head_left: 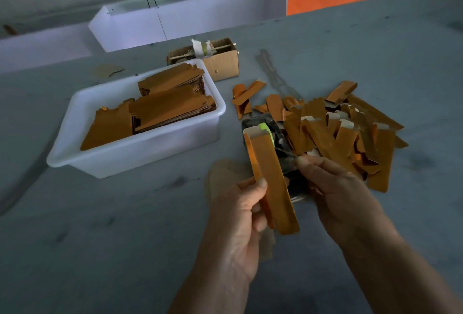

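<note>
One held strip (273,183), one tub (140,158), one box (224,63)

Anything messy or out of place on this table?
The folded gold sleeves right of the tape dispenser lie in a crisscrossed heap, some spilling against it, while the flat blanks in the white tub sit stacked.

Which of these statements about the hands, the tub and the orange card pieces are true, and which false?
1. The left hand grips an orange card sleeve. True.
2. The white tub is empty. False: it holds stacked flat orange cards.
3. A loose pile of orange sleeves lies on the table right of the tub. True.
4. The right hand rests inside the tub. False: it reaches the black tape dispenser beside the pile.
</note>
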Motion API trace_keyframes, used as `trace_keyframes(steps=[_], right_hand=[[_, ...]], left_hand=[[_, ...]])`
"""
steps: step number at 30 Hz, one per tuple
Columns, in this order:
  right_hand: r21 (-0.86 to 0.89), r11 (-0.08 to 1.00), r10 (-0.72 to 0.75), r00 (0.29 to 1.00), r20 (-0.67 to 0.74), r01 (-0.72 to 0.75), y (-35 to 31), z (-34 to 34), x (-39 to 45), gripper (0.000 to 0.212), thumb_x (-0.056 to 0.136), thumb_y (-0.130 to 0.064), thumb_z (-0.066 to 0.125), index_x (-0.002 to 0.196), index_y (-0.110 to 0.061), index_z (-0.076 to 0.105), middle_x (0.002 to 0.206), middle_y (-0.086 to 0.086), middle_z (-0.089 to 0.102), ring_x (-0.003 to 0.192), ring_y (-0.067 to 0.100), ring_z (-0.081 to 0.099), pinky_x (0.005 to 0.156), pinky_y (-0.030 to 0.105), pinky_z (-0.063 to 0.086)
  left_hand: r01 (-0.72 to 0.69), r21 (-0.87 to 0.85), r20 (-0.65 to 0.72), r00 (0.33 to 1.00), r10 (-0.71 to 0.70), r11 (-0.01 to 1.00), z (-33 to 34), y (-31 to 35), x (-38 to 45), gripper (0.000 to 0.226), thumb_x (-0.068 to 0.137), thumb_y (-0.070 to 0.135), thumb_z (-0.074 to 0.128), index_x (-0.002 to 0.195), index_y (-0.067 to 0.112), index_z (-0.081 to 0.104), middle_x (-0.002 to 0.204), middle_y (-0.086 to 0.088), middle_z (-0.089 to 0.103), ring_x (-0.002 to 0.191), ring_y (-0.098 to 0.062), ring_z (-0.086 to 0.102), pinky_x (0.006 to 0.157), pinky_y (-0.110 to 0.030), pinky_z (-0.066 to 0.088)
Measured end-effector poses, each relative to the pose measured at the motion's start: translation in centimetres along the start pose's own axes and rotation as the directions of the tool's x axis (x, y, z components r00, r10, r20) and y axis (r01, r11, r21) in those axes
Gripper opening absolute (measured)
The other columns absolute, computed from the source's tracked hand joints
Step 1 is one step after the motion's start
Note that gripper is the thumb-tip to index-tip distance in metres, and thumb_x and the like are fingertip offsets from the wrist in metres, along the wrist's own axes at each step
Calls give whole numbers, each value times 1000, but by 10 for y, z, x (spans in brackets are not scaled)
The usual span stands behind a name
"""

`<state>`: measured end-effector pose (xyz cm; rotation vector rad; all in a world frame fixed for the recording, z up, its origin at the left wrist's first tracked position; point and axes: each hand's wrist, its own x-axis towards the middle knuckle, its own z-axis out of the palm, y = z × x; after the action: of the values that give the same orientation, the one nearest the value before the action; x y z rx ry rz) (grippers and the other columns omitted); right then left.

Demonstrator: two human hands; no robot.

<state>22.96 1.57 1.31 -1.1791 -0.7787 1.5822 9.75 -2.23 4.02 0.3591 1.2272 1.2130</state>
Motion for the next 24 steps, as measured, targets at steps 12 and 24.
trace_keyframes(steps=[12,24], right_hand=[[-715,647,-464,881,-95,264,14,5,-15,21,82,-20,67,64,-29,59,121,-15,47,105,5,54,71,8,37],[-713,627,-508,859,-67,315,23,7,-19,11,83,-20,67,75,-26,62,115,-12,54,102,5,51,77,14,42]], left_hand=[[-92,170,-28,995,98,981,-7,-8,3,10,89,9,61,83,6,69,71,-10,60,48,-9,42,35,-14,28],[-244,455,154,969,194,856,4,5,8,8,88,16,66,80,19,67,67,7,68,57,0,61,45,-9,42]])
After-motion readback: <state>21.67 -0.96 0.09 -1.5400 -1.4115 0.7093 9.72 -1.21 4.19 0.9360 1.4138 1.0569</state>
